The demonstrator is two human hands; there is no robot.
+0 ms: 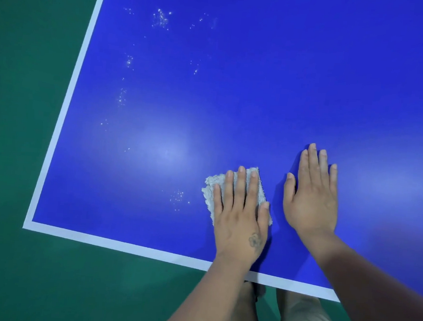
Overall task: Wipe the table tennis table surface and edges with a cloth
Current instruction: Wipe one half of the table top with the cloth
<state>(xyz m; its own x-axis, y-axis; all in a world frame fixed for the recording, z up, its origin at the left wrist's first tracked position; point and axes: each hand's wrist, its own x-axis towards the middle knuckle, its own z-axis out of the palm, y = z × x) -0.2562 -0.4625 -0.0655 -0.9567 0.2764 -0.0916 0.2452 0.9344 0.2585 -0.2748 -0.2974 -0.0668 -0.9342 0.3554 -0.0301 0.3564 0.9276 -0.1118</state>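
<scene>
**Cloth under left hand near the table's near edge; droplets on the left half**

The blue table tennis table [261, 88] fills most of the head view, its white border line running down the left side and along the near edge. The floor [18, 120] around it is green.

The person's left hand [241, 213] lies flat on a small, pale, rough-textured cloth [209, 188], fingers straight and pressing it down onto the surface. The cloth sits near the near edge, inside the white line, and shows past the fingertips and on both sides of the hand. Nothing is pinched or curled round; the palm simply bears on it.

The right hand [311, 193] rests just beside the left, apart from the cloth, palm down on the bare blue surface with fingers straight and together. It holds nothing.

Clusters of small white droplets [161, 18] are scattered over the left part of the table, and one patch [177, 199] lies just to the left of the cloth.

No containers are in view. The person's legs in khaki trousers [304, 319] show below the near edge.
</scene>
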